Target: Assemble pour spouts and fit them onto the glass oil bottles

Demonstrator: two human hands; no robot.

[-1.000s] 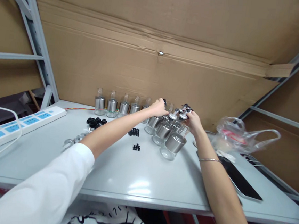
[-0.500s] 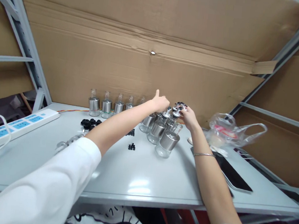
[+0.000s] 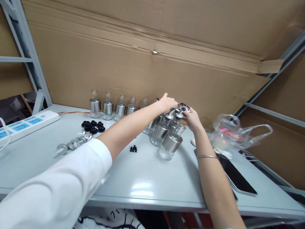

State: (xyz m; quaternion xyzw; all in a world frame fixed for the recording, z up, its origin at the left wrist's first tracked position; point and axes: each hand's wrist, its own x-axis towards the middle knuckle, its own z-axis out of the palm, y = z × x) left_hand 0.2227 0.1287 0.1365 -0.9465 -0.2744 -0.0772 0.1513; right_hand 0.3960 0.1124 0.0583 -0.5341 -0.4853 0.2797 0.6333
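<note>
A tight group of clear glass bottles with steel sleeves stands right of the table's middle, several topped with pourer caps. My right hand (image 3: pixel 194 120) is closed around the top of a bottle (image 3: pixel 179 114) in this group, its fingers on the pourer cap. Beside it, my left hand (image 3: pixel 168 103) reaches over the back of the group with its thumb raised; its other fingers point down and are mostly hidden. At the group's front stands a bottle (image 3: pixel 172 143) with an open neck and no cap.
A row of bottles (image 3: pixel 108 106) lines the cardboard back wall. Black round stoppers (image 3: pixel 94 127), metal cap parts (image 3: pixel 73 143) and small black pieces (image 3: pixel 133 149) lie leftward. A power strip (image 3: pixel 20 128) borders the left; a tablet (image 3: pixel 236 174) and a plastic bag (image 3: pixel 228 132) are at right.
My left hand has moved right, closer to my right hand, over the bottle tops. The right hand stays at the same pourer cap.
</note>
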